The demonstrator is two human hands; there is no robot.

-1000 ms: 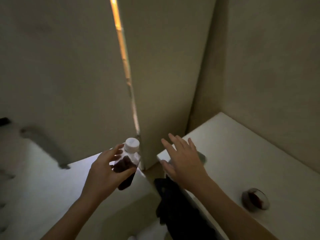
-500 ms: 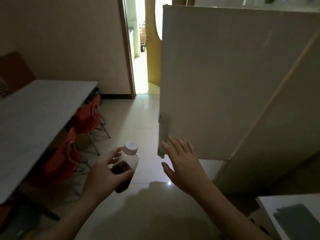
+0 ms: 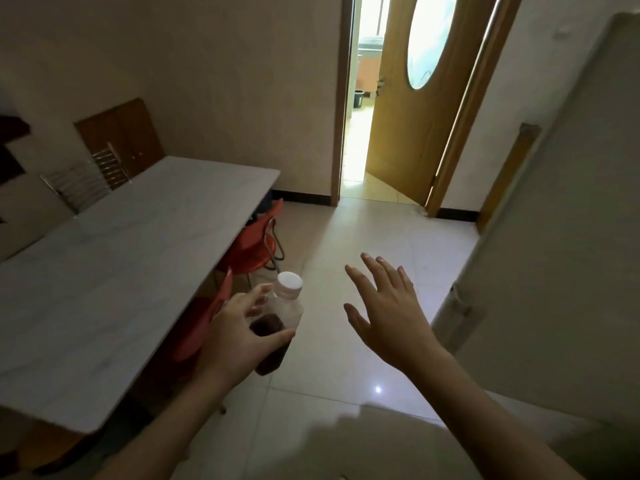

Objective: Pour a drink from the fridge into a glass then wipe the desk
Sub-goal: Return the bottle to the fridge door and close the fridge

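1. Since the bottle (image 3: 277, 327) is small clear plastic, capped and only part full of dark drink, I judge it light, a bit squashy and smooth; the mid-body is the place to hold it.
2. My left hand (image 3: 239, 337) grips it there, thumb across the front, beside the counter (image 3: 114, 268) and above the floor.
3. My right hand (image 3: 384, 310) hangs spread and empty.
4. I count one bottle, one cap (image 3: 290, 282), two red chairs (image 3: 256, 244); no glass shows.

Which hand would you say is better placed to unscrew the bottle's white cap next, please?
The right hand, probably: its fingers are spread and hold nothing, beside the cap, while the left hand already grips the bottle.
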